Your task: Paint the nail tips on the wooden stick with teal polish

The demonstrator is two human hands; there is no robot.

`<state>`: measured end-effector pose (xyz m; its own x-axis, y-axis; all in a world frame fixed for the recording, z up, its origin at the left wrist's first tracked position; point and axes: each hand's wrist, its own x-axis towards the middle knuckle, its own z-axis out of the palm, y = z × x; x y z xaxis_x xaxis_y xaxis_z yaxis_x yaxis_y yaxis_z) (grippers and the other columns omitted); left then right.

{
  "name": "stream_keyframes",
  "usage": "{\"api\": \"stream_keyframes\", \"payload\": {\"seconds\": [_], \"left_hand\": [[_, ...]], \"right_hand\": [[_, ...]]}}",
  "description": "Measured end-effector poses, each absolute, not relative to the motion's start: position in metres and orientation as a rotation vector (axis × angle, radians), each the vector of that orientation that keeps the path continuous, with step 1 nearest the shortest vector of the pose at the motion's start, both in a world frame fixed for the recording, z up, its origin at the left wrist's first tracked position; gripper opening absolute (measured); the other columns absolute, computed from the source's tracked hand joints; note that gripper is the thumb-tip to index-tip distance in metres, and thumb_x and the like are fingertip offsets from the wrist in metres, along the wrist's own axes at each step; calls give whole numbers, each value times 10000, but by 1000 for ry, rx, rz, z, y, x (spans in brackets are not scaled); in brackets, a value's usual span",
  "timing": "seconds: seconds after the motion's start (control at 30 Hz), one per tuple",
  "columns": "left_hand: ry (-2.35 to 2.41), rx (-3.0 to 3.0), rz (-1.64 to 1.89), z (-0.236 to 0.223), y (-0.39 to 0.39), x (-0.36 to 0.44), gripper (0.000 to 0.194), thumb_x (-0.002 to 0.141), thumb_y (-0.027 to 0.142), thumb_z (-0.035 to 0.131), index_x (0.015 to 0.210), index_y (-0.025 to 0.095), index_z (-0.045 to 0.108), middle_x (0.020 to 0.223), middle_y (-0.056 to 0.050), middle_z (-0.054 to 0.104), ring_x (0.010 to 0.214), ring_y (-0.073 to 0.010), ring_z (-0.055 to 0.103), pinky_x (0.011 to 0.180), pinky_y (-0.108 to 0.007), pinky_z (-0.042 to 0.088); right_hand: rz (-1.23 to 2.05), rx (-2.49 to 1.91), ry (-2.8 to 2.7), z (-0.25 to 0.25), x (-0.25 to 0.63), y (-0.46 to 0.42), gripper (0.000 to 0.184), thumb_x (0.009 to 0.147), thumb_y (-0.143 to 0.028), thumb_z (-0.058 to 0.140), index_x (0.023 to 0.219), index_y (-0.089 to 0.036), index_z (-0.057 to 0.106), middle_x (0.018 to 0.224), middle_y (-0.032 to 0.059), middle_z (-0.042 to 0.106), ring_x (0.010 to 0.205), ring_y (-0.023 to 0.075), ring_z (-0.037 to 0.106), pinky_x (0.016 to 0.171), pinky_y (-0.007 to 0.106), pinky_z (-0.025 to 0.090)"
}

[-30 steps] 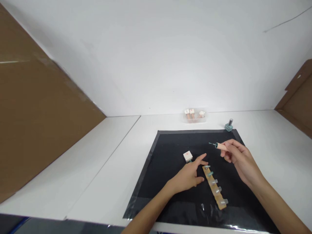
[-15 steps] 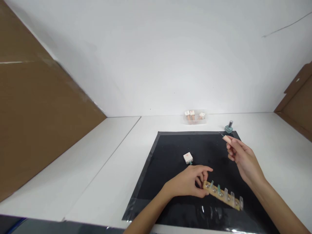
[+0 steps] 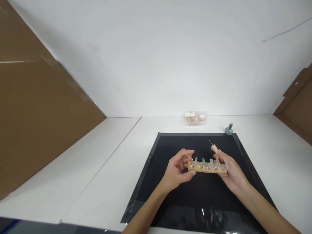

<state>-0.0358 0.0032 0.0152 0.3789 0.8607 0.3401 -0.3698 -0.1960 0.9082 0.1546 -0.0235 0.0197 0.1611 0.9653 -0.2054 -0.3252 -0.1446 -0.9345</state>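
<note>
My left hand (image 3: pixel 175 169) pinches the left end of a narrow wooden strip (image 3: pixel 198 169) between thumb and fingers, raised over the black mat. Several false nail tips stand along the strip beside round metal studs; one nail tip (image 3: pixel 204 162) is painted green and the ones to its right look clear. In my right hand (image 3: pixel 233 175) is a nail polish brush (image 3: pixel 214 149) with a peach cap, its green-coated bristles pointing up and left. The strip's right end overlaps my right palm; whether they touch, I cannot tell. The white square bottle is mostly hidden behind my left fingers.
A teal nail polish bottle (image 3: pixel 228 130) with a silver cap stands at the mat's far right corner. Behind the black mat (image 3: pixel 168 146), a clear box (image 3: pixel 194 123) contains white-and-peach bottles. Cardboard panels (image 3: pixel 48 107) flank the white table (image 3: pixel 109 162).
My left hand has picked up the wooden strip from the mat and turned it sideways, lifting it toward my right hand. My right hand has shifted with the nail polish brush, now tilted upward.
</note>
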Motion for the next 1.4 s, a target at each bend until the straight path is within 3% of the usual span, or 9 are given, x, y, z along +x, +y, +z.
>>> {"api": "stream_keyframes", "payload": {"seconds": [0.1, 0.23, 0.33, 0.43, 0.57, 0.7, 0.87, 0.97, 1.4], "left_hand": [[505, 1221, 1119, 14, -1, -29, 485, 593, 202, 800, 1052, 233, 649, 752, 31, 457, 617, -55, 490, 541, -156, 427], [542, 1086, 970, 10, -9, -18, 512, 551, 266, 839, 1012, 205, 624, 734, 40, 484, 564, -51, 511, 527, -176, 447], [477, 1089, 846, 5, -14, -10, 332, 663, 362, 768, 862, 165, 590, 673, 21, 528, 534, -81, 548, 471, -191, 458], [416, 1061, 862, 2, -13, -8, 315, 729, 413, 707, 762, 170, 511, 599, 30, 527, 470, -75, 538, 405, -168, 431], [446, 985, 881, 7, -8, -15, 378, 691, 418, 743, 713, 165, 464, 603, 36, 543, 488, -68, 552, 418, -159, 456], [562, 970, 753, 16, -5, -19, 383, 649, 412, 776, 736, 139, 522, 628, 15, 578, 567, -81, 590, 517, -185, 512], [663, 1001, 693, 22, -6, -16, 397, 634, 448, 769, 710, 137, 535, 579, 26, 565, 523, -81, 576, 540, -216, 525], [687, 1045, 682, 23, -5, -15, 409, 627, 464, 764, 702, 135, 534, 567, 29, 557, 505, -78, 569, 517, -208, 516], [691, 1168, 667, 21, -7, -11, 167, 587, 128, 684, 673, 137, 541, 609, 37, 547, 520, -71, 547, 469, -180, 487]], "right_hand": [[1366, -1197, -589, 22, 151, -26, 306, 696, -464, 717, 839, -195, 695, 615, -12, 513, 466, 116, 478, 401, 239, 426], [1401, -1186, -489, 29, 144, -31, 318, 677, -453, 739, 880, -212, 695, 638, -21, 501, 503, 117, 484, 443, 238, 450], [1444, -1161, -468, 35, 136, -36, 324, 642, -447, 768, 848, -209, 691, 641, -31, 483, 501, 111, 458, 422, 235, 424], [1455, -1171, -485, 40, 134, -37, 406, 614, -449, 791, 930, -221, 677, 614, -45, 479, 473, 96, 412, 396, 217, 372], [1287, -1137, -552, 45, 148, -30, 375, 564, -438, 833, 817, -222, 659, 546, -67, 457, 434, 53, 318, 369, 161, 250], [1201, -1076, -685, 52, 165, -26, 319, 561, -429, 845, 749, -218, 697, 509, -63, 432, 463, 65, 361, 392, 162, 296], [956, -1048, -1084, 53, 172, -32, 254, 663, -464, 780, 627, -223, 706, 688, 13, 628, 558, 102, 518, 493, 209, 428], [777, -1035, -1327, 55, 171, -35, 270, 757, -433, 713, 595, -220, 669, 640, 16, 634, 580, 127, 566, 494, 212, 444], [682, -1090, -1554, 51, 162, -36, 290, 799, -232, 659, 522, -197, 584, 541, -4, 619, 480, 119, 569, 448, 228, 444]]}}
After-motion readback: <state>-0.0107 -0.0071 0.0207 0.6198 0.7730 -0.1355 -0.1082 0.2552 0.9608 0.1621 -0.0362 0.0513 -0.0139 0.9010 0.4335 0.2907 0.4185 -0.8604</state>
